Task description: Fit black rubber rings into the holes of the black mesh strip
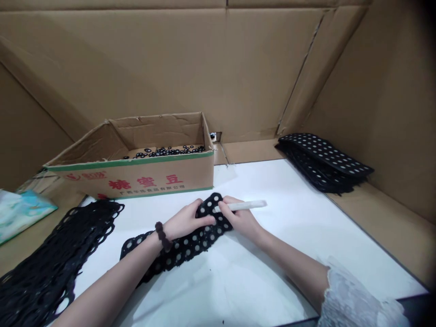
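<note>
Hands (184, 222), two, one white tool (248, 205), one dotted strip (195, 243)

Soft light casts faint shadows on the white tabletop (279, 195).

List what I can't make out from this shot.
All in the head view:
White pen: its tip is too small and blurred to tell whether it touches the dotted strip.
Dotted strip: partly hidden by the left hand.
Black rings: too small to count; the front wall of the box hides the floor behind it.
Packet: cut off by the left edge.
</note>
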`<state>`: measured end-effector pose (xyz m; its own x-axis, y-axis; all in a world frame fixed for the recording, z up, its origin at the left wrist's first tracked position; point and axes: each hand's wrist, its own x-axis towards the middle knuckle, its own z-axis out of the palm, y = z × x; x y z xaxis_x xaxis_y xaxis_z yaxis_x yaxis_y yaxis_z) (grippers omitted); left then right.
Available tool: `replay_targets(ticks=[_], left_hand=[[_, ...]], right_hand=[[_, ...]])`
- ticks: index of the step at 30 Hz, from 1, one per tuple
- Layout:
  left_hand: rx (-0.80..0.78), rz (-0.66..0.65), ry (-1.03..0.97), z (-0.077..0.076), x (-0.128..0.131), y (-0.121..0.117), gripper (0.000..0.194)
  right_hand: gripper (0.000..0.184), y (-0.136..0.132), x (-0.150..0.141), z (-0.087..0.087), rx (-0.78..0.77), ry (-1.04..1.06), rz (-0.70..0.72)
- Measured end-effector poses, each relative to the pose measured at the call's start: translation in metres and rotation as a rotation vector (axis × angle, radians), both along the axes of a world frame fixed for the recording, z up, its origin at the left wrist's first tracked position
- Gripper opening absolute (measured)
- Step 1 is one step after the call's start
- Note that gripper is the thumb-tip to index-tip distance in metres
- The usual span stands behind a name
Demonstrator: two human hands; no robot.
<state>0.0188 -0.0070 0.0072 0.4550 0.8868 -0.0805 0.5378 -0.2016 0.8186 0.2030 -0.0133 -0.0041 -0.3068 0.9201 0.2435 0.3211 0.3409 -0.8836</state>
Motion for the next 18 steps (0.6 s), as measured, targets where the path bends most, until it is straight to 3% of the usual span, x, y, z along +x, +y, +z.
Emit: replay_targets(ticks=[4,10,18], left_hand=[[0.171,0.037,0.062,-0.002,0.005,0.0,0.023],[0.139,-0.111,0.027,0.002,0.01,0.004,0.024],[0.119,-0.017,-0.04,-0.007,0.018,0.002,0.024]], right_hand=[[0.033,-0.002,0.0,-0.001,-0.034,0.014,-0.071],[0.032,-0.002,0.002,-0.004,-0.05,0.027,-0.131],[0.032,-0.003,-0.002,-0.005,-0.046,0.022,-0.089]])
